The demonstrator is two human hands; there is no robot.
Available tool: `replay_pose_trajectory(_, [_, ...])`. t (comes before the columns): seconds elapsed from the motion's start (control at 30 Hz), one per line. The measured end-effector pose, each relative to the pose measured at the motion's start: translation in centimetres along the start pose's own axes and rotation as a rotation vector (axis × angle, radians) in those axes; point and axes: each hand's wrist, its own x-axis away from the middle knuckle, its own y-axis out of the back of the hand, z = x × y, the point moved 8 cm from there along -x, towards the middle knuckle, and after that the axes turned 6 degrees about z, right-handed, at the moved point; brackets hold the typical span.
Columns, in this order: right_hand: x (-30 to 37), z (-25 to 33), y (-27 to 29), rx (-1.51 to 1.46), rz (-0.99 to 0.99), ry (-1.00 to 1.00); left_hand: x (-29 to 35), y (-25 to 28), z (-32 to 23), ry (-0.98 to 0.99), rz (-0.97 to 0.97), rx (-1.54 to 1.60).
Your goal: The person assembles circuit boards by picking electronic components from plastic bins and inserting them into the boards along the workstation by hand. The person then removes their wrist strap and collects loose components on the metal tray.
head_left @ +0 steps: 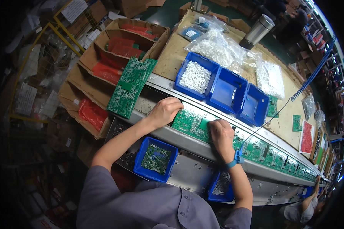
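A green circuit board (191, 124) lies in the metal rail in front of me, at the head of a row of similar boards (273, 156) running off to the right. My left hand (165, 112) is over its left end, thumb and fingertips pinched together; what they hold, if anything, is hidden. At the board's right part, my right hand (222, 134) rests with fingers curled down, closed, and its fingertips are out of sight. A blue wrist strap (235, 159) circles my right wrist. Left of my left hand, a stack of green circuit boards (130, 89) sits across the rail.
Beyond the rail stand a blue bin of small white parts (195, 77) and two more blue bins (228, 89). Nearer me are blue bins of leaded parts (155, 158) and metal pins (221, 186). A cardboard divider box (84, 78), a steel tumbler (257, 31) and a coiled cord (313, 74) surround them.
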Motion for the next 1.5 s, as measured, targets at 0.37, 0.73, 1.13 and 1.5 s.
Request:
replay_pose_trajectory(0.37, [0.0, -0.1, 0.1, 0.013, -0.028, 0.004, 0.1, -0.7, -0.1, -0.005, 0.000, -0.046])
replay_pose_trajectory(0.73, [-0.9, -3.7, 2.4, -0.272, 0.034, -0.169, 0.1, -1.0, 0.3, 0.045, 0.039, -0.068])
replay_pose_trajectory(1.13, [-5.8, -13.4, 3.9, 0.644, 0.149, 0.047, 0.0, -0.8, -0.5, 0.046, 0.072, -0.134])
replay_pose_trajectory(1.5, [-4.1, -14.8, 7.0, 0.419, -0.041, -0.136, -1.4, 1.1, -5.0, -0.014, -0.058, -0.072])
